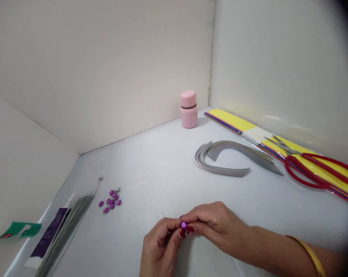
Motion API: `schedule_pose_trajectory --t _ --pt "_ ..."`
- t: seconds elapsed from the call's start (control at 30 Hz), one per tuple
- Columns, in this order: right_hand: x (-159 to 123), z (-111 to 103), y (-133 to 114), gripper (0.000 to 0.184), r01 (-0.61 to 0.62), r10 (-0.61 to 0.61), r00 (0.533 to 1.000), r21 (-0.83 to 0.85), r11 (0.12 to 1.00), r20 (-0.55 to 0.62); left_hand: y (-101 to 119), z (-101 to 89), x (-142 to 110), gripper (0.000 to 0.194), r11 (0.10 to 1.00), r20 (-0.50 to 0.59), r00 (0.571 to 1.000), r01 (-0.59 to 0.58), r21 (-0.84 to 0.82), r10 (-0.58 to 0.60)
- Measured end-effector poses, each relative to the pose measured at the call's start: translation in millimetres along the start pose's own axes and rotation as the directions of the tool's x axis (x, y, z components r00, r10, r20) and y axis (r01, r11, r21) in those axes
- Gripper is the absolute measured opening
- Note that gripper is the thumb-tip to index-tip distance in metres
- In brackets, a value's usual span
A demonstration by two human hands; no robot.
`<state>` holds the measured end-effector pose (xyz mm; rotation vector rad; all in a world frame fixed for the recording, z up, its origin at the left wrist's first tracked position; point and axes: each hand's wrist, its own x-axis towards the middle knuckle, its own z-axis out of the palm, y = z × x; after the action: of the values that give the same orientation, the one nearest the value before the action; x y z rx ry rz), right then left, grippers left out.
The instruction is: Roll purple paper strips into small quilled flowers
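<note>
Head view: both hands meet at one small purple star (184, 224). My left hand (161, 246) pinches it from the left, thumb and index tips; my right hand (223, 225) pinches it from the right, same digits. Can't tell if it touches the worktop (151, 173). Compact, no clear long axis, partly covered by fingertips.

Held star as datum from here:
- Loose purple stars (112, 206): left and farther from me, well apart, left hand nearer. Silver piece (117, 189) at that cluster's far edge.
- Wire bundle (68, 229): farther left, long axis slanting away from me and rightward. Tube (51, 234) just beside it.
- Grey curved strips (226, 170): right and farther out, right hand nearer.
- Scissors (295, 152): farther right, across the yellow pack (233, 120).
- Pink jar (189, 116): upright, nearly straight ahead, well beyond.
</note>
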<state>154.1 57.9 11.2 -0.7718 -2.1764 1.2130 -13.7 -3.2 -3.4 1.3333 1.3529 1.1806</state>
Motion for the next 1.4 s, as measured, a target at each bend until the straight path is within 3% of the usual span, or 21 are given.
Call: schedule_pose_trajectory --t 0.13,0.23,0.33,0.43,0.83,0.97,1.2,1.4 --pt "-0.3 1.1 1.3 0.022 -0.047 0.047 0.998 0.001 0.999 -0.038 -3.9 3.9 -1.6 0.009 0.999 -0.099 0.994 0.039 0.003 -0.038" --pt "0.1 2.1 -0.3 0.022 -0.088 0.090 0.994 0.031 0.996 -0.065 -4.3 8.2 -3.8 0.012 0.987 -0.136 0.984 -0.095 0.126 0.112" --pt "0.3 3.2 -1.9 0.021 -0.123 0.129 0.988 0.074 0.990 -0.080 -3.3 10.5 -5.8 0.020 0.929 -0.136 0.944 -0.255 0.269 0.299" --pt "0.1 3.7 -3.1 0.021 -0.113 0.119 0.991 0.091 0.989 -0.063 -1.9 9.5 -6.5 0.023 0.873 -0.118 0.922 -0.298 0.387 0.368" --pt "-0.8 3.4 -4.0 0.024 -0.007 -0.002 0.998 -0.143 0.990 -0.060 -0.8 6.4 -7.0 0.024 0.861 -0.103 0.921 -0.307 0.407 0.377" --pt "-2.0 4.4 1.0 0.024 0.033 -0.037 0.999 -0.148 0.988 -0.028 -4.7 5.3 -7.2 0.023 0.819 -0.078 0.917 -0.309 0.483 0.392" --pt "-4.2 6.2 1.6 0.022 0.071 -0.081 0.994 -0.133 0.989 -0.069 -3.4 6.4 -5.0 0.020 0.754 -0.034 0.895 -0.354 0.554 0.445" --pt "-4.4 7.3 2.0 0.022 0.108 -0.121 0.989 -0.149 0.983 -0.087 0.9 7.4 -6.2 0.018 0.764 -0.033 0.890 -0.372 0.528 0.456"
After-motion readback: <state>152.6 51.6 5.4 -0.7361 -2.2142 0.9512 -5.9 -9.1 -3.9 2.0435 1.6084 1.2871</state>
